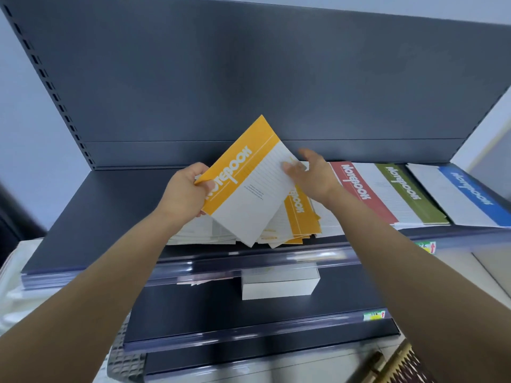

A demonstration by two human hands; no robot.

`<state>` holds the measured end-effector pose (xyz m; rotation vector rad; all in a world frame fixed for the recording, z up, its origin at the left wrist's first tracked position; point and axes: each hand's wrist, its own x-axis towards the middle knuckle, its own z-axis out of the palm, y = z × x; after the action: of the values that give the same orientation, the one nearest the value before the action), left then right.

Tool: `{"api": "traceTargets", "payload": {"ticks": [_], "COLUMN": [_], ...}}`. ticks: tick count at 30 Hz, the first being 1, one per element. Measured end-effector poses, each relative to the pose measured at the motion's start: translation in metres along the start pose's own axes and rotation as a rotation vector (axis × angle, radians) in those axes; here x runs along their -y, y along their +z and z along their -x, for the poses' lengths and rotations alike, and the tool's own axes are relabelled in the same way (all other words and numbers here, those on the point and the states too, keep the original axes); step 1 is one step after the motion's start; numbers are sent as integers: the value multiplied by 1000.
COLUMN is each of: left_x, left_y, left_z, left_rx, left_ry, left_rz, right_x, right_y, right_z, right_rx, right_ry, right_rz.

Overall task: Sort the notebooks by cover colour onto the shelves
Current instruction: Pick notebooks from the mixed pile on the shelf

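Observation:
A yellow-and-white notebook (249,178) is tilted above the top shelf (96,211). My left hand (185,192) grips its lower left corner. My right hand (309,175) touches its upper right edge with relaxed fingers. Beneath it lies a loose, fanned pile of yellow notebooks (300,217). To the right on the same shelf lie a red notebook pile (356,186), a green notebook pile (406,189) and a blue notebook pile (470,192), side by side.
The left part of the top shelf is bare dark metal. On the shelf below stands a white stack of notebooks (279,286), partly hidden by the shelf edge. A dark back panel (249,78) rises behind. White wrapped material (11,272) sits at the left.

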<state>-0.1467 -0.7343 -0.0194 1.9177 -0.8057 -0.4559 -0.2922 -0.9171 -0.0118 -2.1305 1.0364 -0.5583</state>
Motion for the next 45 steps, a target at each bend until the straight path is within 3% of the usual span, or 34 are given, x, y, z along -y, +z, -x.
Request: {"api": "traceTargets", "payload": {"ticks": [8,13,17,20,24,27,35,38,42,45], "left_x": [-9,-18,-28,-34,-36,-32,-23,-23,-21,-18], "left_y": [23,49,63,72,81,84,73,70,66,60], "left_z": [-19,-30,-35,-37,-35,-31,-21,-17,-14,-12], "left_rx": [-20,-136,-177,-140,-105,-99,-105,-111,-124,-139], "left_ry": [-18,-68,-103,-92,-92,-108,-132,-121,-113,-104], "left_rz": [-2,-69,-208,-215,-229,-231,-233,-223,-221,-238], "right_x": [-24,-39,-43,-44,-44,-48,-52,-51,-42,-38], "right_y": [-30,-49,-60,-62,-62,-55,-22,-9,-3,-7], "right_z": [-19,-31,-37,-35,-26,-22,-12,-7,-5,-14], "right_rx": [141,72,56,214,435,445,303,295,427,340], "right_ry": [107,169,366,500,528,549,495,397,300,149], "right_rz": [10,-56,-239,-376,-127,55,143,282,415,504]}}
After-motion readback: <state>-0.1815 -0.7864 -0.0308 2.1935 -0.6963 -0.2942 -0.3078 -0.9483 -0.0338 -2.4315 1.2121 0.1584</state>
